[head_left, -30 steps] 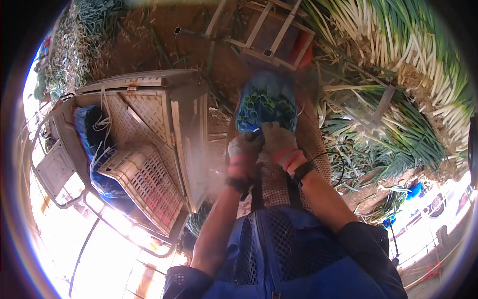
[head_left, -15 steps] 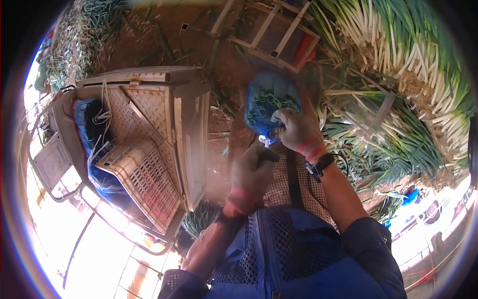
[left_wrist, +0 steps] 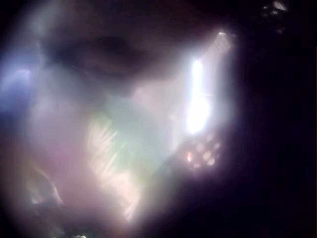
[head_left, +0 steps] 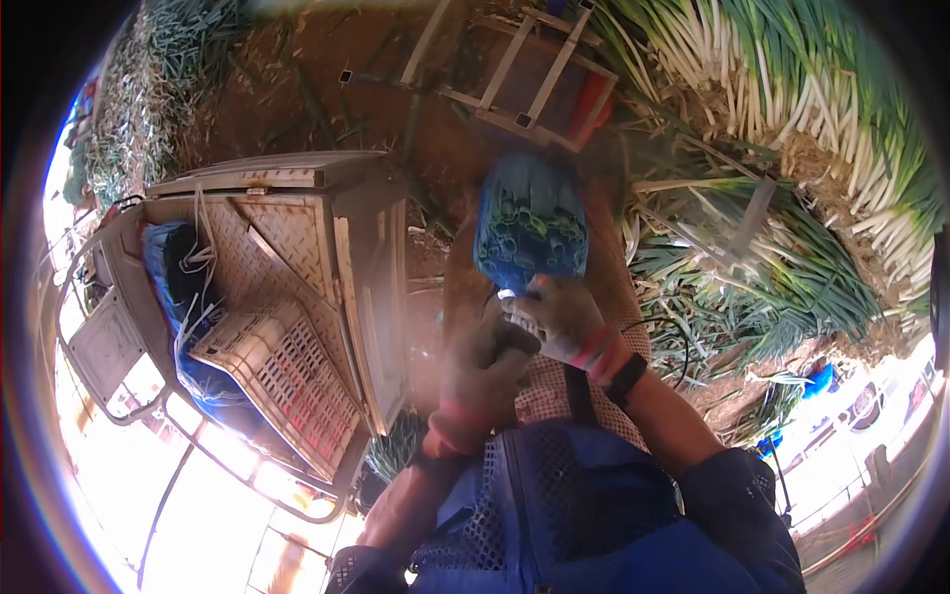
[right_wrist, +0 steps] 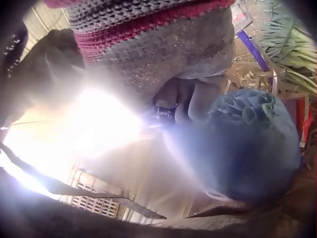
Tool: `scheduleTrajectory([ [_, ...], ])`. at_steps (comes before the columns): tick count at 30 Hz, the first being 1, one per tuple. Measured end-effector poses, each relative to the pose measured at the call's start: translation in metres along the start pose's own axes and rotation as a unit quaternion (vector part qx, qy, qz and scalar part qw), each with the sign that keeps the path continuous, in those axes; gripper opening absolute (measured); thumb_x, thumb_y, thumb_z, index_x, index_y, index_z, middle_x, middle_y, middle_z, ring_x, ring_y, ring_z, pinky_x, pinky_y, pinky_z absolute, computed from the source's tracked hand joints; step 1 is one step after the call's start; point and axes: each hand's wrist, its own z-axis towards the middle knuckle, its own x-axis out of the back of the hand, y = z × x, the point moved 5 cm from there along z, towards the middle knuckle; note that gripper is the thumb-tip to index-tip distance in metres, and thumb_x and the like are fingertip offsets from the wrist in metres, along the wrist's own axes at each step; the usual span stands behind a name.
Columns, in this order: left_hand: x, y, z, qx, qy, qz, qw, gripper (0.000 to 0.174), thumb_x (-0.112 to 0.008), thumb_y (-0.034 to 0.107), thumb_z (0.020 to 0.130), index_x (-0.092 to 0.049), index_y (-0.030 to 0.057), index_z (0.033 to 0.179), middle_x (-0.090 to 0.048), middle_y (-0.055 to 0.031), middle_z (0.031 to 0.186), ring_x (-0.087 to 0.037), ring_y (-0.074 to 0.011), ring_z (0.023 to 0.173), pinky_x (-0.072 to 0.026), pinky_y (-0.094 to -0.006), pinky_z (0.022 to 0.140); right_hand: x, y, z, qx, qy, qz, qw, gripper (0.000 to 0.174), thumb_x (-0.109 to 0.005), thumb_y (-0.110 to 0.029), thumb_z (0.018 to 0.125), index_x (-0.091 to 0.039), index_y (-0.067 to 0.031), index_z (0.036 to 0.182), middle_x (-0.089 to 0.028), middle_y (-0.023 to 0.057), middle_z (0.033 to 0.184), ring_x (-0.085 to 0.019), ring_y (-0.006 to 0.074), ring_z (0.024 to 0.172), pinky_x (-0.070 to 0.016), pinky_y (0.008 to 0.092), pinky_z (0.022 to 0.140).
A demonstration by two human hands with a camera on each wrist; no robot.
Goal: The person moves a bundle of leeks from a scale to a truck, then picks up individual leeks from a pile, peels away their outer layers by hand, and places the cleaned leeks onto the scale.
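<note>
Fingers curled in tight, the right hand (head_left: 566, 325), in a grey knitted glove with a red-striped cuff, grips the gathered end of the translucent blue plastic bag (head_left: 531, 228) packed with cut green stalks, and right beside it is the left hand (head_left: 485, 364), gloved too, so blurred I can't tell its hold! The bag sits just beyond both hands, between the pale slatted frame (head_left: 554, 67) and the gloves, with the cream perforated plastic crate (head_left: 297, 381) well off to the left!
</note>
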Motion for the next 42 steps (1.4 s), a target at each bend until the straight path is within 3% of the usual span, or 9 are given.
scheduleTrajectory([
  [4,0.027,-0.004,0.025,-0.148,0.034,0.099,0.983,0.03,-0.061,0.001,0.087,-0.065,0.0011,0.118,-0.068,-0.0101,0.101,-0.067,-0.0151,0.088,-0.0547,-0.0262,0.071,0.007,0.002,-0.015,-0.043,-0.016,0.003,0.999,0.021,-0.071,-0.018,0.081,-0.074,-0.0173,0.102,-0.064,0.0114,0.095,-0.066,0.0309,0.077,-0.0532,0.0434,0.068],
  [7,0.017,0.008,0.068,-0.406,0.057,0.497,0.765,0.047,-0.066,0.007,0.081,-0.064,0.0134,0.127,-0.063,-0.0106,0.127,-0.066,-0.0259,0.112,-0.054,-0.0357,0.094,0.019,-0.001,-0.016,-0.037,-0.004,0.029,0.999,0.021,-0.07,-0.016,0.08,-0.073,-0.0164,0.101,-0.064,0.0117,0.091,-0.066,0.0322,0.074,-0.0527,0.0437,0.064],
  [11,-0.029,-0.014,0.106,-0.523,-0.037,0.613,0.591,0.048,-0.065,0.029,0.08,-0.064,0.0196,0.127,-0.063,-0.0047,0.124,-0.056,-0.0233,0.127,-0.0384,-0.047,0.111,0.03,0.0,-0.021,-0.027,0.004,0.05,0.998,0.021,-0.07,-0.014,0.079,-0.073,-0.0155,0.1,-0.063,0.0115,0.081,-0.065,0.0331,0.072,-0.0526,0.0446,0.062],
  [17,-0.069,-0.025,0.146,-0.332,-0.168,0.721,0.585,0.025,-0.065,0.03,0.082,-0.074,0.018,0.103,-0.07,-0.0046,0.115,-0.064,-0.0259,0.115,-0.0486,-0.0436,0.096,0.065,0.028,-0.034,-0.056,0.102,0.124,0.985,0.023,-0.069,-0.008,0.081,-0.072,-0.0114,0.104,-0.067,0.0119,0.081,-0.066,0.0321,0.071,-0.0534,0.0441,0.064],
  [21,-0.059,-0.039,0.15,-0.174,-0.017,0.604,0.777,0.032,-0.068,0.042,0.082,-0.076,0.0122,0.087,-0.075,-0.015,0.087,-0.074,-0.0308,0.086,-0.0558,-0.0425,0.077,0.083,0.093,-0.071,-0.313,0.129,0.284,0.897,0.027,-0.066,-0.018,0.098,-0.068,-0.0018,0.119,-0.074,0.0065,0.101,-0.068,0.0136,0.089,-0.0558,0.0303,0.078],
  [28,0.061,0.123,-0.094,-0.242,0.101,0.298,0.918,0.037,-0.056,0.045,0.1,-0.066,0.0124,0.116,-0.064,-0.0029,0.083,-0.06,-0.0155,0.067,-0.0516,-0.0315,0.062,0.049,0.232,-0.112,-0.509,0.109,0.427,0.739,0.056,-0.06,-0.047,0.098,-0.059,-0.0057,0.136,-0.067,0.0065,0.11,-0.062,0.0163,0.097,-0.0521,0.0331,0.08],
  [30,0.152,0.087,-0.2,-0.329,0.161,0.105,0.925,0.045,-0.062,0.018,0.095,-0.055,-0.0043,0.133,-0.066,-0.0165,0.118,-0.068,-0.0263,0.105,-0.0583,-0.0381,0.09,0.046,0.232,-0.07,-0.503,0.075,0.43,0.746,0.061,-0.057,-0.051,0.098,-0.055,-0.0071,0.14,-0.066,0.0081,0.12,-0.062,0.0193,0.107,-0.0522,0.0356,0.087],
  [36,0.291,-0.032,-0.461,-0.281,0.626,-0.019,0.727,0.031,-0.063,0.019,0.096,-0.058,0.0008,0.121,-0.062,-0.0093,0.107,-0.063,-0.0194,0.096,-0.0529,-0.0333,0.084,0.041,0.144,0.054,-0.417,-0.038,0.368,0.83,0.059,-0.053,-0.051,0.101,-0.054,-0.007,0.141,-0.065,0.0085,0.129,-0.061,0.0202,0.116,-0.0501,0.0357,0.096],
  [42,0.359,-0.132,-0.536,-0.214,0.777,-0.064,0.589,0.018,-0.064,0.02,0.098,-0.061,0.0059,0.108,-0.059,-0.0021,0.095,-0.058,-0.0125,0.087,-0.0475,-0.0285,0.078,-0.032,0.0,0.188,-0.309,-0.18,0.447,0.82,0.056,-0.053,-0.048,0.102,-0.057,-0.0038,0.136,-0.066,0.0064,0.128,-0.061,0.0168,0.113,-0.0477,0.0325,0.099],
])
